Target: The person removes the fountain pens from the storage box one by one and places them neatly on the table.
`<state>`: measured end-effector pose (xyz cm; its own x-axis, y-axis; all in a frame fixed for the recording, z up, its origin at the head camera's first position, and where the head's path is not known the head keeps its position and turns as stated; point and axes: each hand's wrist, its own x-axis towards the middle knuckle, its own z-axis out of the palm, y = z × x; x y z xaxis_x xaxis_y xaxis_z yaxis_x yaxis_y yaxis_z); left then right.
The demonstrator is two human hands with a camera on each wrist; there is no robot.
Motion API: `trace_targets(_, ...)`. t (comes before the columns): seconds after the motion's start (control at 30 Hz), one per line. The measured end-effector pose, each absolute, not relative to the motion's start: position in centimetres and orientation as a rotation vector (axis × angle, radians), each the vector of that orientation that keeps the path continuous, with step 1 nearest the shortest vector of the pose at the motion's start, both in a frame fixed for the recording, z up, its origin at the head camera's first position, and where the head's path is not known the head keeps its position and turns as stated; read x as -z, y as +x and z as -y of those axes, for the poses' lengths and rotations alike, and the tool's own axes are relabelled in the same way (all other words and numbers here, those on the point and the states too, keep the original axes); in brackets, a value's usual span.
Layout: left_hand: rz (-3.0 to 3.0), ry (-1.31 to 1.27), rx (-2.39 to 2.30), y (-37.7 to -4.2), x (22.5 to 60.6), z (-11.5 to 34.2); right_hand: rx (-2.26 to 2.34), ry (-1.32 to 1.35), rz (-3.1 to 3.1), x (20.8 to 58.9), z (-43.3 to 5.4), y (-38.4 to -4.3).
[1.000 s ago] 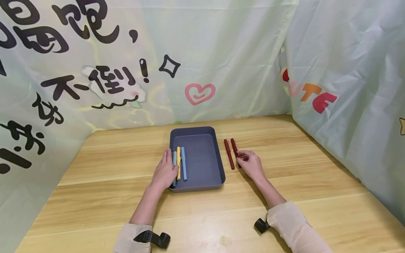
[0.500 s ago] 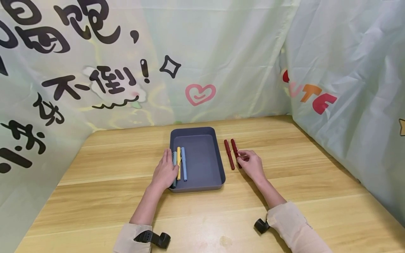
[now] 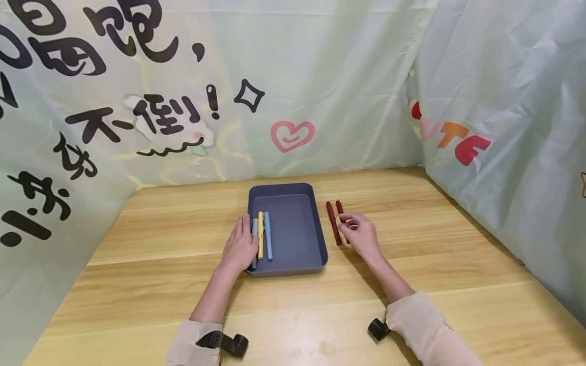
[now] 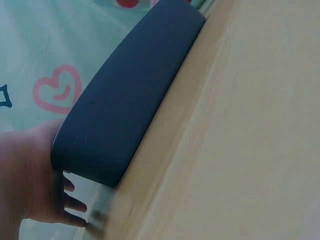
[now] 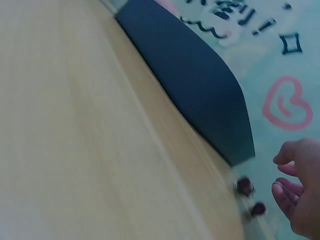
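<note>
A dark blue-grey tray [image 3: 293,229] lies on the table with three pens along its left side: a teal pen [image 3: 254,229], a yellow pen [image 3: 261,236] and a light blue pen [image 3: 268,239]. My left hand [image 3: 238,249] straddles the tray's left wall, thumb inside and fingers down the outside. To the tray's right lie two dark red pens, the left red pen [image 3: 332,221] and the right red pen [image 3: 339,206]. My right hand [image 3: 361,235] is over the right red pen and hides part of it. In the right wrist view its bent fingers [image 5: 287,197] stand apart from both pens.
The wooden table [image 3: 160,229] ends at a printed cloth [image 3: 361,91] hanging behind it and another along the right side. Black wrist cameras sit at both sleeves, the left camera [image 3: 238,345] and the right camera [image 3: 378,329].
My right hand has shifted slightly left and up over the right red pen. The left hand keeps its place on the tray, and the head view has turned a little.
</note>
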<state>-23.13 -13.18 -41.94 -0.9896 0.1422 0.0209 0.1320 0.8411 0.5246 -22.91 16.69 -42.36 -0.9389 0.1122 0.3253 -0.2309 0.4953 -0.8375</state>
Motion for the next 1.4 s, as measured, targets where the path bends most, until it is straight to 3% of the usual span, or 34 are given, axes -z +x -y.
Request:
trace_targets(0.7,-2.993,0.207,-0.87,-23.1,42.0,13.2,-1.366,0.439,2.656,38.9,-6.5,-23.2)
trace_targets(1.4,-3.001,0.19,-0.852,-23.4,42.3,13.2,-1.273,0.586,2.897,41.1,-2.4,-24.9)
